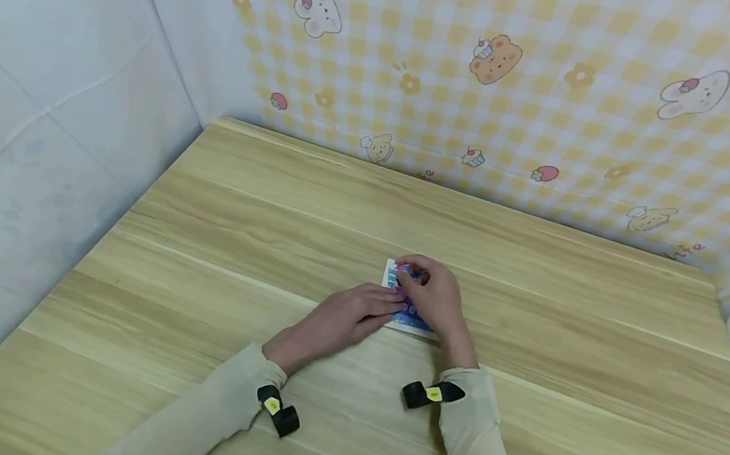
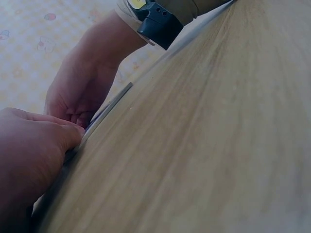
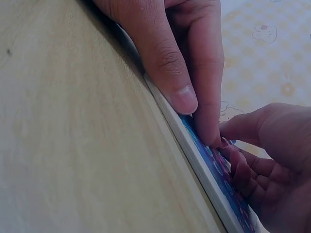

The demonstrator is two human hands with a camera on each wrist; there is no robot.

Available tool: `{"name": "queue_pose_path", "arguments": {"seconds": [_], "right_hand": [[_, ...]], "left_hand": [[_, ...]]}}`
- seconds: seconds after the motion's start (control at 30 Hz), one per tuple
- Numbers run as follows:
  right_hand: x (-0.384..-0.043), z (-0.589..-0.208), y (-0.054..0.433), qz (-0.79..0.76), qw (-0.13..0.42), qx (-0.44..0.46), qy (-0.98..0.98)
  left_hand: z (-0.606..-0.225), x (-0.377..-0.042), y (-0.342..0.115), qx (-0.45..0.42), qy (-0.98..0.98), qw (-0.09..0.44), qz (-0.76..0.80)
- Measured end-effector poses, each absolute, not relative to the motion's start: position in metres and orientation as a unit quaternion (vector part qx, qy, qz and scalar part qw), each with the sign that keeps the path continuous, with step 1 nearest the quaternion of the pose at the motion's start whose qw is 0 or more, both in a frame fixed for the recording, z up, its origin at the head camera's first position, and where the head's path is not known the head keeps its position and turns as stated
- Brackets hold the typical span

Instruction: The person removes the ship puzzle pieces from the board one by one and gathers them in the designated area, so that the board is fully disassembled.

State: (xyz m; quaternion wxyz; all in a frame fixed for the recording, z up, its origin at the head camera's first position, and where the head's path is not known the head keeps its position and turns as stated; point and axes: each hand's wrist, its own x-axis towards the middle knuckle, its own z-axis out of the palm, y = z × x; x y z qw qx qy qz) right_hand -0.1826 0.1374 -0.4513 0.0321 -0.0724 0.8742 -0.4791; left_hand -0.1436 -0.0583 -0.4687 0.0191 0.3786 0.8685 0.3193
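Observation:
A small flat board [image 1: 418,322] with a white edge and a blue, pink and purple printed face lies on the table. My left hand [image 1: 355,311] rests on its left part with fingers fairly straight; the thumb [image 3: 182,97] lies along the near edge. Over the board's upper part, my right hand [image 1: 434,294] has its fingers bent and pinches a small pinkish piece [image 3: 224,143], mostly hidden by the fingertips. What kind of piece it is cannot be made out. In the left wrist view the board [image 2: 109,107] shows only as a thin edge.
The wooden table [image 1: 267,221] extends around the board on every side. Behind it hangs a yellow checked cloth [image 1: 531,111] with cartoon prints, and a white covering [image 1: 38,92] stands at the left. Each sleeve carries a black wrist strap [image 1: 432,395].

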Motion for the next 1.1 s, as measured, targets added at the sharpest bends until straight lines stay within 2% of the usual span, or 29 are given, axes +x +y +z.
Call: {"name": "queue_pose_path", "arguments": {"seconds": [0.67,1.1], "right_hand": [[-0.181,-0.452,0.156,-0.592,0.039,-0.021,0.805],[-0.173,-0.431,0.207,-0.578,0.021,0.045,0.815]], "left_hand": [[-0.467,-0.139,-0.057,0.367,0.875,0.033,0.315],[-0.462,-0.139,-0.057,0.359,0.879,0.05,0.309]]}}
